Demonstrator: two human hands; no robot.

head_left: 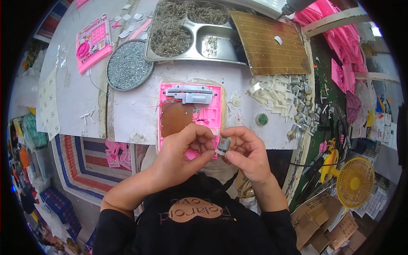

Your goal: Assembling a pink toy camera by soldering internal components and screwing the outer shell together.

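Observation:
My right hand (248,155) pinches a small grey motor (223,143) between thumb and fingers, with a little white plastic piece (219,151) at its lower end. Close beside it, my left hand (187,146) has its fingers curled in toward the thumb; whatever they may hold is hidden. Both hands are over the near end of an open pink plastic housing (218,102) lying on the table. Inside that housing are a grey mechanism (190,94) across the far end, a brown board (176,119) and thin coloured wires (163,102).
Right of the housing lie white plastic parts (274,95), small metal motors (308,104) and a green-topped round container (262,119). Beyond are a round tray of screws (129,63), a metal compartment tray (197,32), a brown board sheet (272,44) and a pink toy (93,44).

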